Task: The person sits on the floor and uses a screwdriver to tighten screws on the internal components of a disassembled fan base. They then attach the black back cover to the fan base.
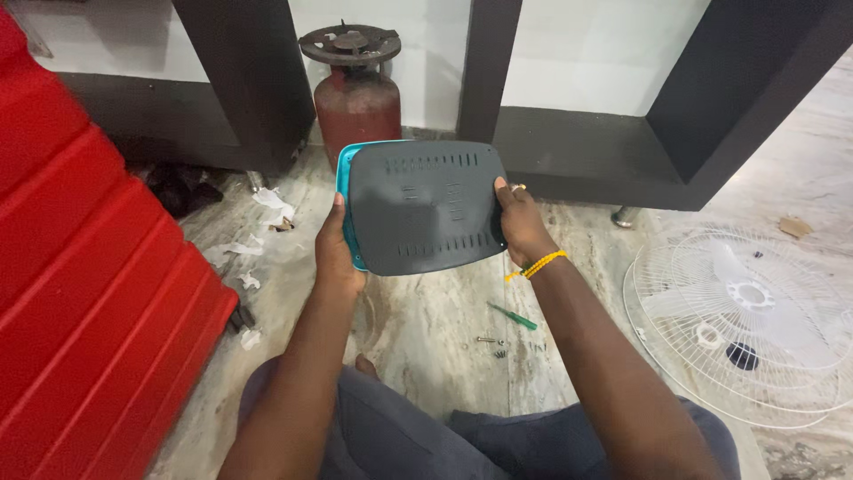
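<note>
You have the dark grey device base [425, 207] up in the middle of the frame, both hands clamped on it: your left hand [336, 249] wraps the left edge where the teal rim [345, 191] shows, and your right hand [521, 224] pinches the right edge, thumb on the face. It looks like a rigid moulded plastic shell with 2 rows of vent slots, so I judge it light and stiff but smooth enough to slip. Grip the side edges, as you do now, not the slotted face. Below it on the marble floor [426, 320] lie a green screwdriver [513, 316] and a few loose screws [491, 343]. A white fan guard [746, 324] sits at the right, a red gas cylinder [357, 98] at upper centre.
</note>
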